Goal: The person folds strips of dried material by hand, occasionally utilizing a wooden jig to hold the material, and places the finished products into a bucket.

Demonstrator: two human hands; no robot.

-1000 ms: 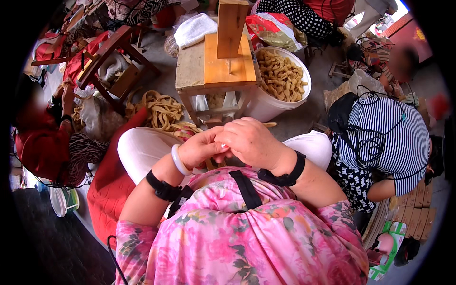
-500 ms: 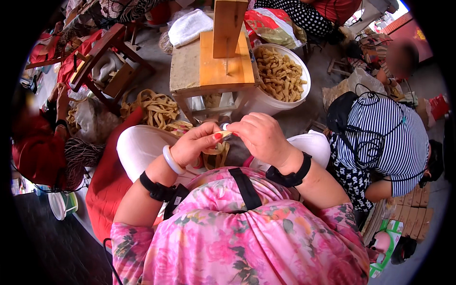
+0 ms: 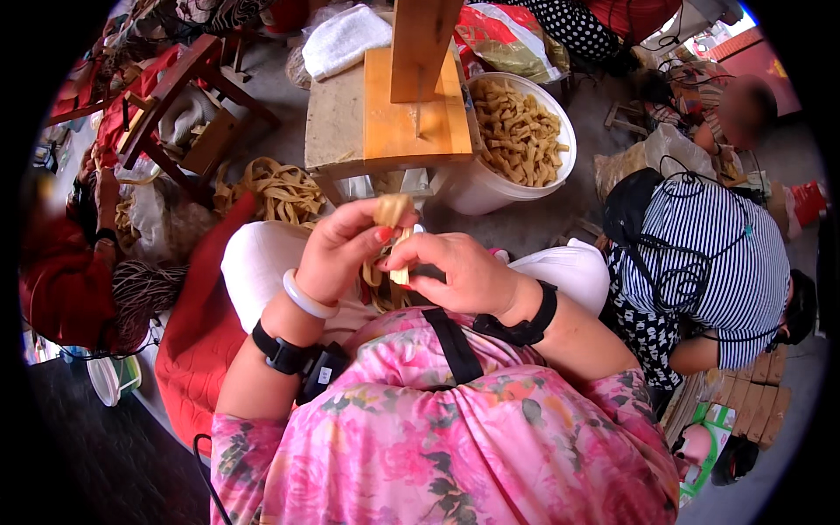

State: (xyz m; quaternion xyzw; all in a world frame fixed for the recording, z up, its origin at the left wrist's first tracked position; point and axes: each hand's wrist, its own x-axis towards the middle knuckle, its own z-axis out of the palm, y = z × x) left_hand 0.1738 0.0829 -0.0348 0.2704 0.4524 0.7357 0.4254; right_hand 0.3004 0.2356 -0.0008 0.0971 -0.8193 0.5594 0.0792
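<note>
Above my lap, my left hand (image 3: pixel 328 254) is closed, with its thumb and fingers pinching a flat tan strip (image 3: pixel 393 210) whose folded end stands up past the fingertips. My right hand (image 3: pixel 459 273) is just beside it, its thumb and fingers pinched on a paler, ridged length of strip (image 3: pixel 400 269). Whether both hands hold one and the same strip I cannot tell. More tan strip (image 3: pixel 376 284) hangs below the hands, partly hidden by them. A white bangle (image 3: pixel 308 297) circles my left wrist, and black bands sit on both forearms.
Ahead stands a wooden stand (image 3: pixel 337 122) with an upright post (image 3: pixel 423 52) and a white cloth (image 3: pixel 348 42). Right of it, a white bucket (image 3: pixel 567 157) holds many short tan knotted pieces (image 3: pixel 516 131). Long strips (image 3: pixel 280 192) lie left. A person in stripes (image 3: pixel 717 254) sits at right.
Both hands have drawn back slightly and turned. The left has risen with the folded strip end now showing above its fingers, while the right has moved lower and nearer to me.
</note>
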